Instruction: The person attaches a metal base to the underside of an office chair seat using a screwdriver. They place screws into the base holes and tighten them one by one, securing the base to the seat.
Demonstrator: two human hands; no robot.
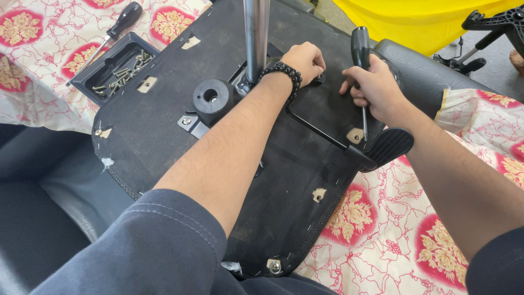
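Head view, then: what have you got hold of?

— My right hand [375, 87] is closed round a black-handled screwdriver [361, 60], held upright with its thin shaft pointing down at the far right part of the upturned chair seat [164, 136]. My left hand [305, 61] is curled into a fist on the metal mechanism plate [240, 82] at the foot of the chrome column [255, 33]; what my fingers pinch there I cannot tell.

— How does it all handle?

— I judge the seat heavy and stiff under its thin black cloth, which is soft and already frayed at the near left edge. The screwdriver is light and rigid, with a smooth handle, so I grip it high. The bent lever with the ribbed paddle [388, 145] looks like a poor place to lift from; the seat's rim would be better.

— Any packages or labels?

— No labels that I can see. A black rectangular tray of loose screws [112, 68] sits far left on the red-and-cream flowered cloth [376, 240], with a second screwdriver [112, 33] beside it. Yellow fabric [420, 19] lies at the far right.
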